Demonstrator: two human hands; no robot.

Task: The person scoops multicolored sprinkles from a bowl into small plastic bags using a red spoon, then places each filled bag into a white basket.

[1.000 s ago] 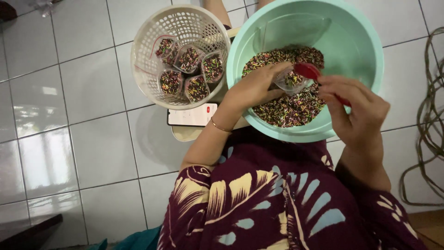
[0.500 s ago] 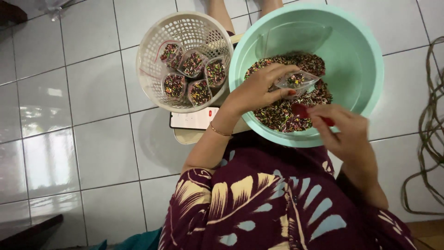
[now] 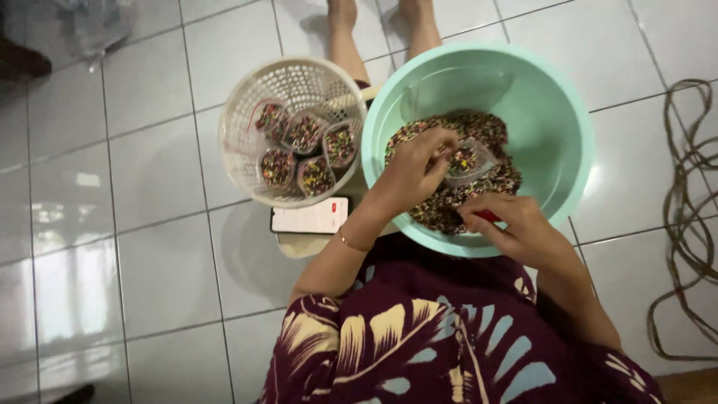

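Two hands over green basin (image 3: 568,112): our left hand (image 3: 415,168) pinches small clear bag (image 3: 467,158) above sprinkle mix (image 3: 479,194); right hand (image 3: 516,228) grips red scoop (image 3: 488,216). Risk: bag tilts, mix spills past basin rim onto floor.

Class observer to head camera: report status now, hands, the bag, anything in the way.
Left hand holds small clear bag over green basin. Right hand grips red scoop, low in the mix. White basket with filled bags alongside; nothing blocking.

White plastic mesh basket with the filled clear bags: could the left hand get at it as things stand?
Probably yes, once free. The white plastic mesh basket sits open-topped just beside the left hand, nothing between them, but that hand holds a small clear bag.
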